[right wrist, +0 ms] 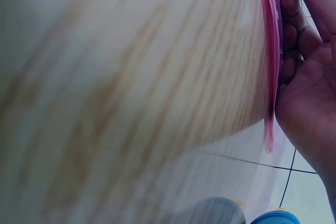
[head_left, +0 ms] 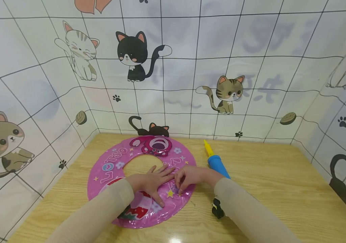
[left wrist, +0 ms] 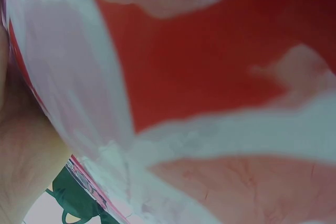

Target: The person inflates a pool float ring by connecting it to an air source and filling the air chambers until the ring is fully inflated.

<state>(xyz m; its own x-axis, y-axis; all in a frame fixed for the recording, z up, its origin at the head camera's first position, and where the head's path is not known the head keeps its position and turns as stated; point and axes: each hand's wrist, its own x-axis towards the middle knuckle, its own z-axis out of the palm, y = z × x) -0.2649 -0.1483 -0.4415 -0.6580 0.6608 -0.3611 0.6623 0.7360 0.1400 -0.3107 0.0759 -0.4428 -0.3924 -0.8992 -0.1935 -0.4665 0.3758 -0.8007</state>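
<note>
A pink swim ring [head_left: 100, 172] with printed bear and strawberry pictures lies on the wooden table. It looks slack and wrinkled along its edge. My left hand [head_left: 154, 182] rests on the ring's front right part, palm down with fingers spread. Just right of it, the thumb and fingers of my right hand [head_left: 189, 177] pinch a small clear part on the ring that looks like its valve [head_left: 176, 190]; the fingers cover most of it. In the right wrist view, the right hand [right wrist: 315, 61] lies along the ring's pink edge [right wrist: 272, 51]. Red-and-white print [left wrist: 189, 77] fills the left wrist view.
A blue hand pump [head_left: 218, 165] with a yellow nozzle [head_left: 208, 148] lies right of the ring, partly behind my right forearm. Under that forearm shows a small black object [head_left: 217, 208]. Cat-printed sheeting [head_left: 185, 74] encloses the table [head_left: 270, 168] at the back and sides.
</note>
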